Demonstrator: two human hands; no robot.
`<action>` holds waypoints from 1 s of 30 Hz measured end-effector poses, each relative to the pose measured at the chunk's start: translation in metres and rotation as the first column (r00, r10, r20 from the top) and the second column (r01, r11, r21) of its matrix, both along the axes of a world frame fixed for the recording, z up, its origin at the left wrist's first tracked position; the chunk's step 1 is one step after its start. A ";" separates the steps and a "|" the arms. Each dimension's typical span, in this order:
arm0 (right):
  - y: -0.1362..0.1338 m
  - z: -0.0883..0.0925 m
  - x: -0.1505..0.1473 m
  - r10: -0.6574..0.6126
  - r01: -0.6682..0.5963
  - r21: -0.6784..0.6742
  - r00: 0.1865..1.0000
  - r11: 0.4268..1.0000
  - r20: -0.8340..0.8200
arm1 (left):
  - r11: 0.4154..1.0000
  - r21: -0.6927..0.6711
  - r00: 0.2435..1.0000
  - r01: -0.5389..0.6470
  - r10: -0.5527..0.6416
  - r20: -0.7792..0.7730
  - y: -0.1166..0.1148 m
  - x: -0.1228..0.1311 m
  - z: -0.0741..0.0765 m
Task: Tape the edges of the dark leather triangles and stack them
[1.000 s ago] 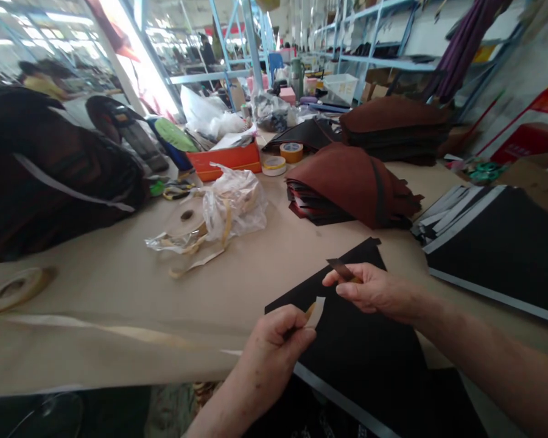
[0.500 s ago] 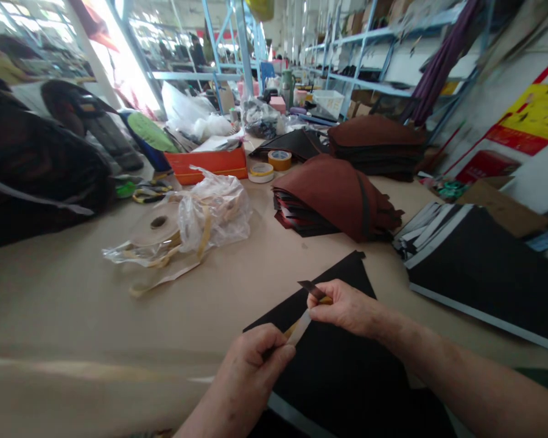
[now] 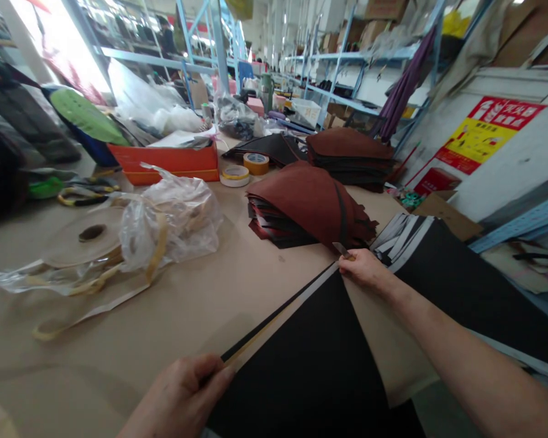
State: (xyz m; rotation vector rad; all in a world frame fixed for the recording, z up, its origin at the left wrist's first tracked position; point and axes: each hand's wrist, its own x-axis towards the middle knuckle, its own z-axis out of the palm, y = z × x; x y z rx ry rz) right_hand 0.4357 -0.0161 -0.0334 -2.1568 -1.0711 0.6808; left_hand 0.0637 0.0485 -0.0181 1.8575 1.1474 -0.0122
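A black fabric-like panel (image 3: 301, 359) lies on the table in front of me, its upper corner pointing away. Along its left edge stretches a pale strip of tape (image 3: 274, 322) with a yellowish side. My left hand (image 3: 187, 389) is closed in a pinch on the near end of this strip, at the panel's lower left edge. At the far corner, my right hand (image 3: 365, 267) has its fingers closed around a small flat blade (image 3: 341, 249), with its tip sticking out to the left. Those fingertips also touch the tape's far end.
Left of the panel lie a large tape roll (image 3: 84, 234) and a crumpled clear plastic bag (image 3: 178, 219). Stacked brown pieces (image 3: 301, 201) sit beyond the panel, and black panels with pale edges (image 3: 461, 280) at right. Behind are an orange box (image 3: 164, 161) and small tape rolls (image 3: 235, 176).
My hands have moved apart: the right forward to the panel's far corner, the left down and leftward. The tape between them is now stretched long along the edge. The view has turned right.
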 end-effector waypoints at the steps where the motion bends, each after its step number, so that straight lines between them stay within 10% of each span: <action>1: 0.000 0.000 0.000 0.006 -0.006 -0.011 1.000 1.000 0.007 | 1.000 -0.014 1.000 0.002 -0.002 -0.006 0.001 0.000 0.000; 30: 0.011 0.004 -0.003 0.147 -0.077 -0.181 0.897 0.980 0.417 | 0.999 -0.044 0.997 0.026 -0.029 -0.067 0.009 0.012 0.006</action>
